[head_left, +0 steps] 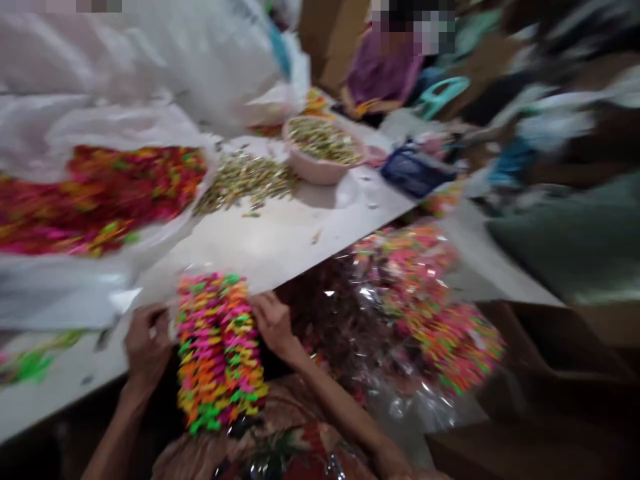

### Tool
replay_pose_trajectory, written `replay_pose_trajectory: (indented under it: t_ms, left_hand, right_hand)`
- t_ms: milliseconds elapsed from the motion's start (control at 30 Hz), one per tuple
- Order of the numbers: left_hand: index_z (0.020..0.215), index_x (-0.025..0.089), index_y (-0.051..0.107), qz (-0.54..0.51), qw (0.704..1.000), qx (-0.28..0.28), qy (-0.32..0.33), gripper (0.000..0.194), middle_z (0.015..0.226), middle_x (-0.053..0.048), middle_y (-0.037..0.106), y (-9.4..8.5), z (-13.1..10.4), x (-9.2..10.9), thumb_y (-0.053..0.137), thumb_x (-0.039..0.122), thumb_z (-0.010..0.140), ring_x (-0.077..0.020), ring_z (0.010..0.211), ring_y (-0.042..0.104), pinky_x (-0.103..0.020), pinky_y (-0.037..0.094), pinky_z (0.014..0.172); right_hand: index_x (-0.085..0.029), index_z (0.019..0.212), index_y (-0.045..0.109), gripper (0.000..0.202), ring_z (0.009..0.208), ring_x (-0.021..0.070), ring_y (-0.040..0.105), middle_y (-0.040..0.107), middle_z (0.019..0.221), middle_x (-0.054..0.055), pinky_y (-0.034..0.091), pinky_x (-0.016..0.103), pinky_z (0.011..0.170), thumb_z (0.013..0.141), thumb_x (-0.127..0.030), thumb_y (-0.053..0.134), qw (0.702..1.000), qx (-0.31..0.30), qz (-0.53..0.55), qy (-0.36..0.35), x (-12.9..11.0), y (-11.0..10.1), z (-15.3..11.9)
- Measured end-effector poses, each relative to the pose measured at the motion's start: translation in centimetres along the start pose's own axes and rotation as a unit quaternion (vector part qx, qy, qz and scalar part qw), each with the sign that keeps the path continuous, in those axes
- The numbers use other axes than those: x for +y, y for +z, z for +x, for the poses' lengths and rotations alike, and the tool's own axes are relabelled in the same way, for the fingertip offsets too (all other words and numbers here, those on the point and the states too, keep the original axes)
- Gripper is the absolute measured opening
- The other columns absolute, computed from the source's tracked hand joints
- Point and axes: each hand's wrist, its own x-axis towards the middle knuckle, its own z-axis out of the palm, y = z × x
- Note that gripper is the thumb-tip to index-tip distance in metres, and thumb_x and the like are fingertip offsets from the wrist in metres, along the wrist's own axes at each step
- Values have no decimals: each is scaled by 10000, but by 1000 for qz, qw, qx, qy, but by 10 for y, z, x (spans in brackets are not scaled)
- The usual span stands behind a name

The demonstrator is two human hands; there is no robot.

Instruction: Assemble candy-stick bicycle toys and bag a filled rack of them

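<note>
In front of my body is a clear plastic bag (220,353) packed with small pink, orange, yellow and green plastic pieces in upright rows. My left hand (147,340) is at its left edge, with fingers curled and pinched on the plastic. On the other side, my right hand (274,323) grips the upper right edge with closed fingers. Blur hides the exact shape of the pieces and the fingertips. The bag's top reaches over the edge of the white table (235,240).
A large white sack (45,140) spills red and orange pieces at the left. Farther back lie a pile of small golden-green items (245,177) and a pink bowl (320,170) of them. Filled clear bags (425,300) and a cardboard box (540,360) are at right. Another person (385,70) sits beyond.
</note>
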Motion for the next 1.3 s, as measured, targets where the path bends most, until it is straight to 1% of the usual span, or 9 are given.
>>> replay_pose_trajectory:
  t_ms: [33, 133, 333, 500, 733, 967, 1100, 1200, 1300]
  left_hand:
    - [910, 165, 584, 47, 998, 43, -5, 123, 839, -25, 612, -13, -11, 0, 508, 262, 916, -140, 792, 607, -299, 519, 716]
    - [863, 192, 549, 116, 991, 52, 33, 75, 779, -16, 622, -24, -29, 4, 484, 178, 899, -130, 745, 620, -258, 495, 651]
    - [974, 209, 522, 126, 986, 4, 106, 150, 847, -26, 649, -30, -35, 19, 468, 100, 885, -122, 782, 634, -238, 492, 652]
    - [971, 207, 524, 99, 985, -66, 127, 167, 883, -33, 668, -38, -36, 23, 449, 88, 881, -131, 827, 647, -239, 501, 667]
    - [990, 189, 534, 81, 973, -138, 165, 208, 888, -56, 666, -49, -63, 21, 450, 55, 856, -138, 797, 640, -230, 501, 665]
    - [1016, 193, 529, 61, 949, -239, 194, 193, 911, -54, 663, -79, -70, 41, 430, 100, 880, -148, 828, 635, -224, 502, 695]
    - [1030, 213, 534, 47, 937, -300, 172, 258, 931, -34, 669, -92, -96, 50, 403, 51, 878, -130, 822, 626, -202, 490, 715]
    - [1017, 229, 547, 33, 931, -335, 139, 306, 930, -21, 663, -97, -120, 56, 361, 35, 871, -128, 807, 613, -201, 479, 702]
    - [934, 229, 540, 24, 930, -346, 122, 243, 835, -8, 633, -100, -125, 65, 359, 76, 884, -129, 724, 586, -207, 466, 636]
  right_hand:
    - [-144, 982, 647, 225, 828, 156, 658, 688, 855, 84, 515, 246, 723, 959, -179, 426, 999, 26, 26, -12, 3, 0, 0]
    - [-158, 1012, 630, 221, 762, 143, 662, 692, 835, 73, 522, 235, 686, 962, -166, 415, 995, 62, 61, -43, 8, -6, -7]
    - [-183, 1053, 638, 214, 845, 160, 673, 681, 950, 96, 539, 248, 702, 923, -129, 478, 993, 54, 53, -93, 6, -26, -24]
    - [-179, 994, 646, 181, 746, 133, 642, 656, 885, 82, 502, 213, 620, 909, -118, 499, 992, 65, -3, -107, 4, -36, -23]
    - [-182, 925, 629, 190, 691, 120, 636, 668, 803, 62, 517, 206, 617, 906, -95, 461, 986, 8, -32, -161, -4, -48, -63]
    - [-142, 1001, 599, 154, 709, 139, 632, 680, 841, 91, 493, 244, 625, 919, -156, 470, 971, -81, -6, -225, -15, -74, -94]
    - [-148, 935, 604, 226, 717, 135, 619, 661, 782, 68, 474, 249, 633, 952, -123, 380, 962, -146, 13, -229, -26, -85, -110]
    - [-183, 827, 599, 281, 582, 128, 555, 615, 668, 29, 426, 257, 543, 960, -124, 359, 962, -145, 15, -232, -34, -87, -119]
    - [-198, 783, 592, 321, 539, 131, 534, 612, 646, 25, 397, 267, 494, 958, -110, 338, 960, -144, 19, -241, -41, -85, -119]
